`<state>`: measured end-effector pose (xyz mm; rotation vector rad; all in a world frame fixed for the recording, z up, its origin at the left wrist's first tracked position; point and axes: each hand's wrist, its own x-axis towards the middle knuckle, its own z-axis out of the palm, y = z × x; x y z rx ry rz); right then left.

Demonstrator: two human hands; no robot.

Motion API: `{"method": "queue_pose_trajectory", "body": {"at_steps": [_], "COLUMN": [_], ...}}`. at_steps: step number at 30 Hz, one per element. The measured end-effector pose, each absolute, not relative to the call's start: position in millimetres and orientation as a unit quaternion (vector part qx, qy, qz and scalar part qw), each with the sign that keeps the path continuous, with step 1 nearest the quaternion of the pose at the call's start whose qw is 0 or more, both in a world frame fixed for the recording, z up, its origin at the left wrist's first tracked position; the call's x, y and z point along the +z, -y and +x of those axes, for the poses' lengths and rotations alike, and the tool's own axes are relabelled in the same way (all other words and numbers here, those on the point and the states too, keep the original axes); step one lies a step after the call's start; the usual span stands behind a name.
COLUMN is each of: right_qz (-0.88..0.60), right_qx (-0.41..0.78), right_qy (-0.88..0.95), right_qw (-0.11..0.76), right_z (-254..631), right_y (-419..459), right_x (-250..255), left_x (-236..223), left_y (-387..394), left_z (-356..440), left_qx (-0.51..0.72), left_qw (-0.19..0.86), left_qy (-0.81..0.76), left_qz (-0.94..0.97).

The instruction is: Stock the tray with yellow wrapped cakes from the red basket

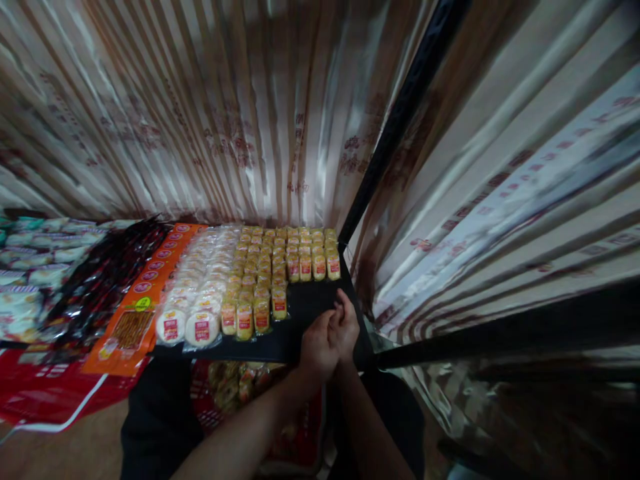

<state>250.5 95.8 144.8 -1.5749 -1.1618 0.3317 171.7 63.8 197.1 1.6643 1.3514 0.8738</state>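
Note:
My left hand [319, 343] and my right hand [347, 330] are pressed together over the front right part of a black shelf [313, 300]. Both are closed, the fingers of one against the other; anything between them is hidden. Nearest to them, on the left, stand rows of small yellow wrapped cakes [261, 313] with red labels. A shorter block of the same packs [319, 263] lies behind my hands. Beside the yellow rows are two rows of round white wrapped cakes [203, 329].
Left of these lie orange snack packets [133, 327], dark shiny packets [107, 273] and white packets [23, 310]. Below are a red basket [65, 393] with a white handle and another red basket [200, 390] holding yellow packs. A black post [395, 133] and printed curtains [280, 113] border the shelf.

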Motion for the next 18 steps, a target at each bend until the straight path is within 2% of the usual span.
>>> {"method": "queue_pose_trajectory", "body": {"at_steps": [3, 10, 14, 18], "right_qz": [-0.622, -0.612, -0.646, -0.636], "right_qx": [0.181, 0.273, 0.368, 0.409], "right_qy": [0.504, 0.561, 0.575, 0.628], "right_qw": [0.571, 0.486, 0.342, 0.185], "right_z": [239.9, 207.5, 184.8, 161.6], "right_y": [-58.8, 22.7, 32.8, 26.2], "right_x": [142.7, 125.1, 105.3, 82.7], "left_x": [193.8, 172.5, 144.3, 111.9], "left_y": [-26.6, 40.1, 46.0, 33.0], "left_z": [158.5, 96.5, 64.2, 40.2], "left_qx": [0.342, 0.297, 0.210, 0.136], "left_qw": [0.421, 0.455, 0.476, 0.522], "left_qy": [-0.517, -0.480, -0.526, -0.633], "left_qz": [0.662, 0.689, 0.673, 0.555]}}
